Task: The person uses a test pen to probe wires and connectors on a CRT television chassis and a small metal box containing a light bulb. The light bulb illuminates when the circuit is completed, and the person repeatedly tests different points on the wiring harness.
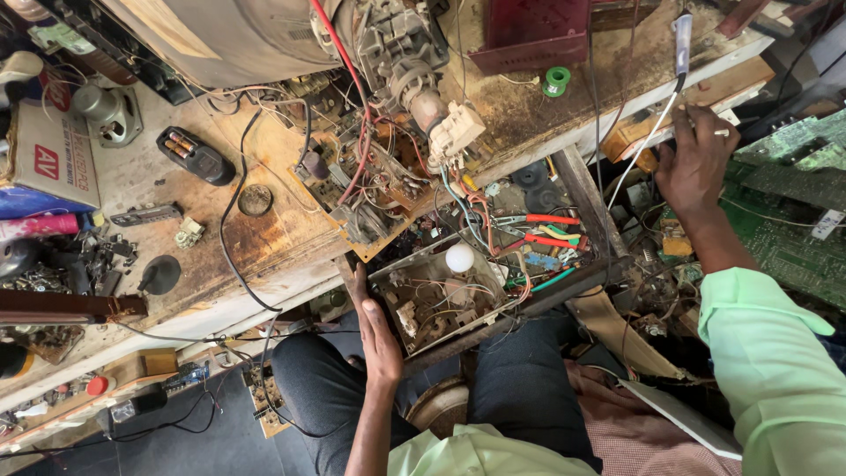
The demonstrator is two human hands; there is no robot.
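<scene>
The person sits with both knees, in dark trousers, at the bottom centre of the frame. The left hand (pixel 374 322) reaches up from the lower middle, forearm bare, palm flat and fingers stretched forward. The right hand (pixel 696 163) is raised at the upper right, back of the hand toward the camera, fingers curled inward, the arm in a pale green sleeve running to the lower right corner.
</scene>
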